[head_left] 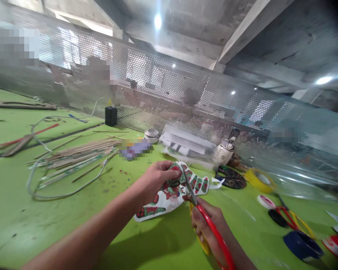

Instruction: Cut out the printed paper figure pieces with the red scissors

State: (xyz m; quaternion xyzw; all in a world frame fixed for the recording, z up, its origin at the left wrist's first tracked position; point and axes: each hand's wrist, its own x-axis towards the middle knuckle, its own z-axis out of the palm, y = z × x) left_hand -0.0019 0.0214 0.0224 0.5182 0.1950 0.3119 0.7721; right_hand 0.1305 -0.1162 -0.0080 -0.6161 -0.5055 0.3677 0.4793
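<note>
My left hand (160, 178) pinches a white sheet printed with red and green shapes (154, 210), holding it above the green table. Part of the sheet is hidden behind my fingers. My right hand (211, 221) is wrapped round a pair of scissors (214, 228) with one red and one yellow handle. The scissor blades point up and to the left and lie against the sheet beside my left fingertips. A thin white paper strip (216, 183) sticks out to the right of the sheet.
Thin sticks (79, 153) and a pale cable (30, 187) lie left on the green table (81, 228). A white pot (224, 150), yellow tape roll (259, 180), second scissors (291, 219) and dark blue tape (302, 243) are right. A perforated screen (157, 82) stands behind; people are beyond.
</note>
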